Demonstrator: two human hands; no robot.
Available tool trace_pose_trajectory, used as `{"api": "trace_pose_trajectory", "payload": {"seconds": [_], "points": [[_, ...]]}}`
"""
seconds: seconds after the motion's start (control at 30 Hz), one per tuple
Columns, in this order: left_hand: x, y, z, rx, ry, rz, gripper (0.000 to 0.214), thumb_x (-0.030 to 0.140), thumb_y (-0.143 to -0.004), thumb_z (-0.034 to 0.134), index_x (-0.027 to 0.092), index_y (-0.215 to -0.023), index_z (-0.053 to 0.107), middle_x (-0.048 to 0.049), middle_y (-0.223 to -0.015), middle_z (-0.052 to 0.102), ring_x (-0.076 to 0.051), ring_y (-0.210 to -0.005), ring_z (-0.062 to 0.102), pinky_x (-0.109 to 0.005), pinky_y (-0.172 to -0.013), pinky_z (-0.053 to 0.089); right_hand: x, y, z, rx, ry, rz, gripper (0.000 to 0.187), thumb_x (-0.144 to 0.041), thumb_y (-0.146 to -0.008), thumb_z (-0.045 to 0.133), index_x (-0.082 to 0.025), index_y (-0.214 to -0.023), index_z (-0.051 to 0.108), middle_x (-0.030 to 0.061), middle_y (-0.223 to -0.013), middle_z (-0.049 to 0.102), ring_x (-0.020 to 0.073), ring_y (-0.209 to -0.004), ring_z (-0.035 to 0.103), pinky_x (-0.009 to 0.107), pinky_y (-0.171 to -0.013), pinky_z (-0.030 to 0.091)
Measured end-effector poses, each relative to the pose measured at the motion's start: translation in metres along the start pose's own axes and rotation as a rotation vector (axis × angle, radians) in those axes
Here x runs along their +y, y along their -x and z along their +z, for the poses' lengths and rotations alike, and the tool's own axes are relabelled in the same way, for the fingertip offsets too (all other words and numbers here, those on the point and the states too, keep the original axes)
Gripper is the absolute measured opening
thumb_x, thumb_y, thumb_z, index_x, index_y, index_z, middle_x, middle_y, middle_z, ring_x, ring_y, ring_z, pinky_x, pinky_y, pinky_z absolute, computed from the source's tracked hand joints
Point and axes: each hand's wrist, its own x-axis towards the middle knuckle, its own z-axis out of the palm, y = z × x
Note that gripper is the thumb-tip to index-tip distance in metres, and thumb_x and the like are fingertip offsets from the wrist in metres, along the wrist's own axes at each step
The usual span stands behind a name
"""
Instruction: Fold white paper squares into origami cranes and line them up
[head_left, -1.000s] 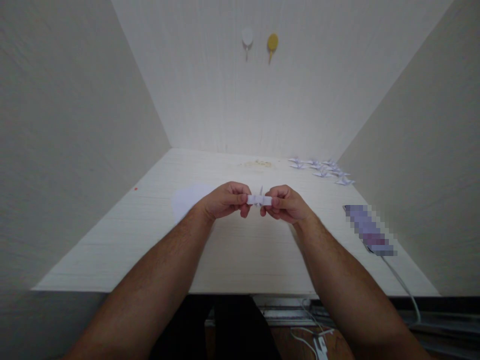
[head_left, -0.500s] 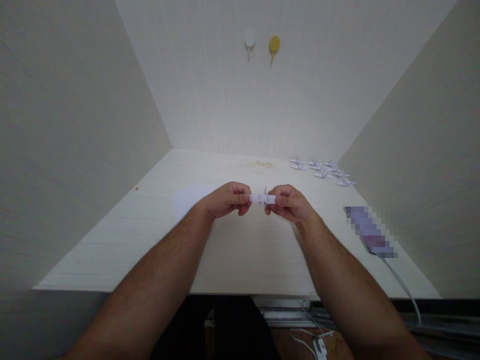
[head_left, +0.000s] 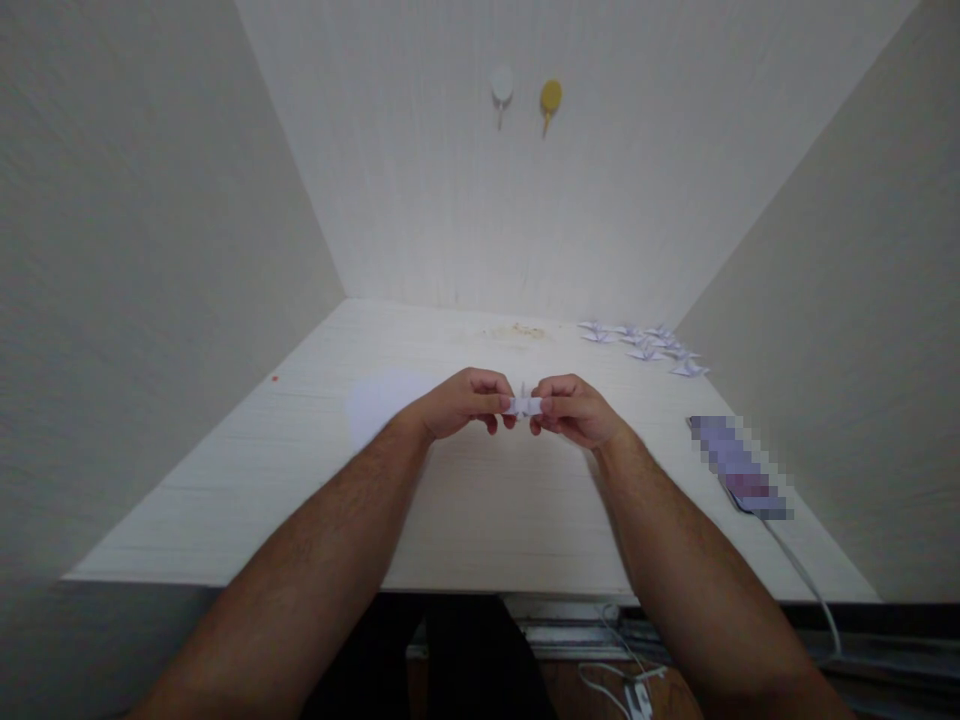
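A small white folded-paper crane point(head_left: 523, 406) is held above the middle of the table, stretched between my two hands. My left hand point(head_left: 474, 402) pinches its left end between thumb and fingers. On the other side my right hand point(head_left: 574, 408) grips the right end in the same way. A thin point of paper sticks up from the middle of the crane. My fingertips cover both of its ends.
Several white paper cranes point(head_left: 645, 345) lie in a group at the back right of the white table point(head_left: 510, 520). Pale paper point(head_left: 379, 400) lies left of my hands. A phone point(head_left: 739, 470) with a white cable point(head_left: 806, 580) rests at the right. Two hooks point(head_left: 550, 98) hang on the back wall.
My hands have come closer together, the left one shifting right. Less of the paper crane's length shows between them.
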Motion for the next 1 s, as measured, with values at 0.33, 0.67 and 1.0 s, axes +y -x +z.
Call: {"api": "trace_pose_trajectory", "payload": {"seconds": [0.33, 0.67, 1.0], "points": [[0.000, -0.001, 0.004, -0.002, 0.072, 0.087, 0.034, 0.040, -0.070, 0.080, 0.011, -0.070, 0.063, -0.0064, -0.074, 0.068, -0.013, -0.066, 0.063, -0.025, -0.062, 0.050, 0.008, -0.003, -0.002, -0.036, 0.146, 0.028, 0.027, -0.039, -0.075, 0.077, -0.014, -0.074, 0.066, -0.0001, -0.060, 0.067, 0.0105, -0.052, 0.061, 0.023, -0.054, 0.049], [0.000, 0.000, 0.015, -0.108, 0.235, 0.106, 0.036, 0.042, -0.070, 0.080, 0.012, -0.067, 0.061, -0.0057, -0.067, 0.066, -0.016, -0.064, 0.063, -0.031, -0.065, 0.048, 0.009, -0.002, 0.005, -0.125, 0.054, -0.024, 0.037, -0.047, -0.071, 0.079, -0.015, -0.068, 0.061, -0.0018, -0.058, 0.065, 0.0104, -0.053, 0.061, 0.024, -0.056, 0.049], [-0.002, 0.000, 0.013, -0.036, 0.252, 0.099, 0.031, 0.035, -0.069, 0.082, 0.010, -0.069, 0.064, -0.0050, -0.066, 0.066, -0.013, -0.059, 0.062, -0.025, -0.057, 0.046, 0.005, -0.001, 0.003, -0.110, 0.046, -0.038, 0.034, -0.043, -0.074, 0.078, -0.015, -0.067, 0.061, -0.0024, -0.053, 0.062, 0.0090, -0.050, 0.059, 0.024, -0.057, 0.049]]}}
